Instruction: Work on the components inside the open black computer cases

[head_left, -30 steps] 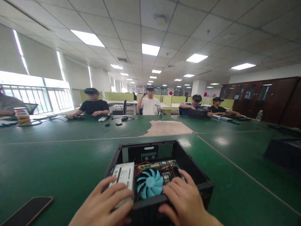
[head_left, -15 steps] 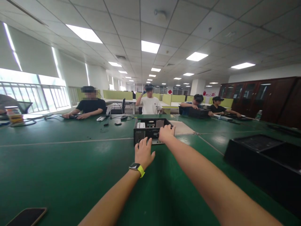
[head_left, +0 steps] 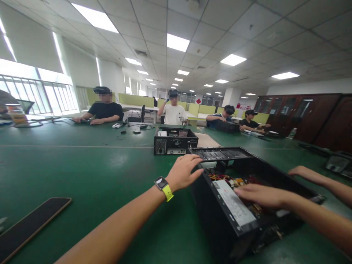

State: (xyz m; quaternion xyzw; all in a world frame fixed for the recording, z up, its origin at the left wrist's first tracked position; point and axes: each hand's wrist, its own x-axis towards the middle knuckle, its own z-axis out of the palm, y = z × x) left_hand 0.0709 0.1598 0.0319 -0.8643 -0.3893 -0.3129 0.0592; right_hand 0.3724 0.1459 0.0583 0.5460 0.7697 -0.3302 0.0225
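A large open black computer case (head_left: pixel 202 209) lies on the green table in front of me, a silver power supply (head_left: pixel 233 203) and coloured cables inside. My left hand (head_left: pixel 183 171), with a lime-strapped watch on the wrist, is at its near left corner, fingers over the rim and thumb along the outer wall. Reaching in from the right, my right hand (head_left: pixel 261 195) grips the case by the power supply, its fingertips partly hidden inside. Another forearm and hand (head_left: pixel 308 175), apparently a co-worker's, touch the case's far right side. A smaller black computer case (head_left: pixel 165 151) stands beyond.
A dark phone (head_left: pixel 33 223) lies at the left on the green table (head_left: pixel 82 168). Farther back are a mouse (head_left: pixel 136 131) and cables. Several people sit across the table, one beside another dark case (head_left: pixel 228 127). A brown sheet (head_left: pixel 207 140) lies beside the smaller case.
My hands have left the smaller case, which sits farther back. The large case has come from the right to in front of me, with my hands on it. Another person's arm has appeared at the right.
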